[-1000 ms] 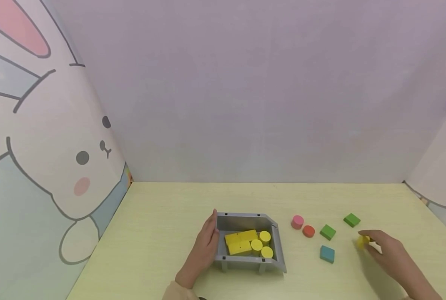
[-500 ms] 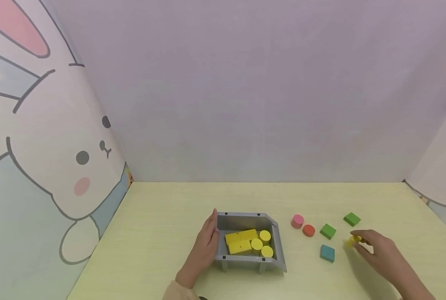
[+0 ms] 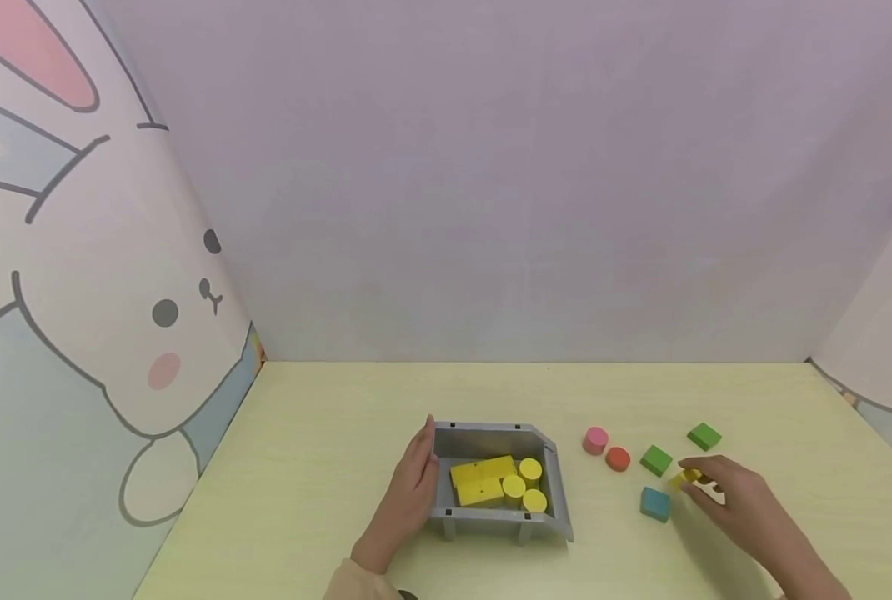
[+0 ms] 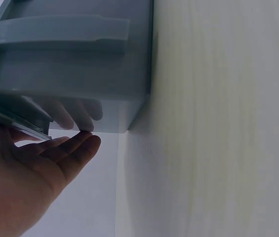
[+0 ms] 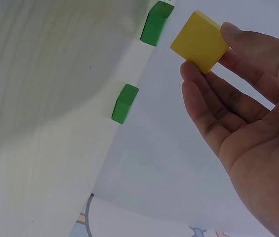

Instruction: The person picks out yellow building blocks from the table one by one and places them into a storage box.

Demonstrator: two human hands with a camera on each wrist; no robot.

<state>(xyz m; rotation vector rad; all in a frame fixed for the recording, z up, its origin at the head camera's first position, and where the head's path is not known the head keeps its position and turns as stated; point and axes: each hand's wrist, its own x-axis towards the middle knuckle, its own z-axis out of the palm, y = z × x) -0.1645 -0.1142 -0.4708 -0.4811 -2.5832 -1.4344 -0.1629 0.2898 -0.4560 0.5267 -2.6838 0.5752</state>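
Note:
A grey plastic bin (image 3: 483, 518) stands on the table, holding yellow rectangular blocks (image 3: 480, 492) and yellow cylinders (image 3: 533, 500). My left hand (image 3: 410, 492) lies along the bin's left end, its fingers fairly straight. In the left wrist view, its fingertips (image 4: 87, 145) touch the outer wall beneath the rim. Between the thumb and fingers of my right hand (image 3: 739, 500), a yellow square block (image 5: 200, 42) is pinched above the table. This hand is to the right of a blue block (image 3: 655, 504) and near a green block (image 3: 656, 460).
A second green block (image 3: 704, 436) lies farther back on the right. A pink cylinder (image 3: 595, 441) and a flat red disc (image 3: 618, 458) sit between the bin and the green blocks. Behind the pale wooden table (image 3: 326, 433) rises a plain wall (image 3: 536, 208).
My right hand has moved left with the yellow block, closer to the blue block. My left hand and the bin have stayed in place.

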